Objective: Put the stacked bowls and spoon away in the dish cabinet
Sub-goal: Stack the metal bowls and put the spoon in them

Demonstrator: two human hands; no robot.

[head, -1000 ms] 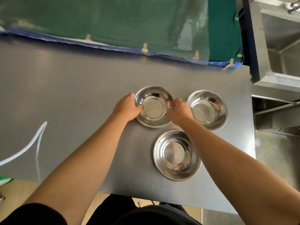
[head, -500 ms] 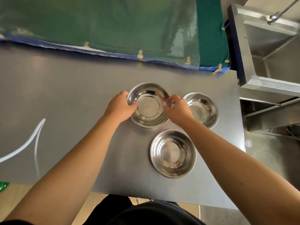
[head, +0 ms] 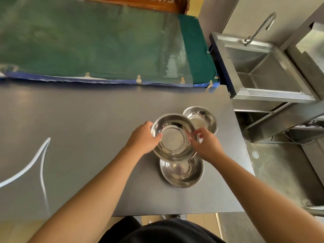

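Three steel bowls are on the grey table (head: 87,130). I hold the middle bowl (head: 173,137) lifted off the table, my left hand (head: 142,137) gripping its left rim and my right hand (head: 206,143) its right rim. It hangs partly over the near bowl (head: 182,172), which rests on the table below it. The far bowl (head: 201,120) sits behind, half hidden by the held bowl. No spoon or cabinet is visible.
A green cloth with blue edging (head: 98,46) covers the surface behind the table. A steel sink (head: 259,67) with a tap stands at the right. A white hose (head: 35,162) lies on the table's left side. The table's right edge is close to the bowls.
Both hands have lifted the middle bowl off the table and brought it toward me, over the near bowl. The camera view has tilted up and shifted left.
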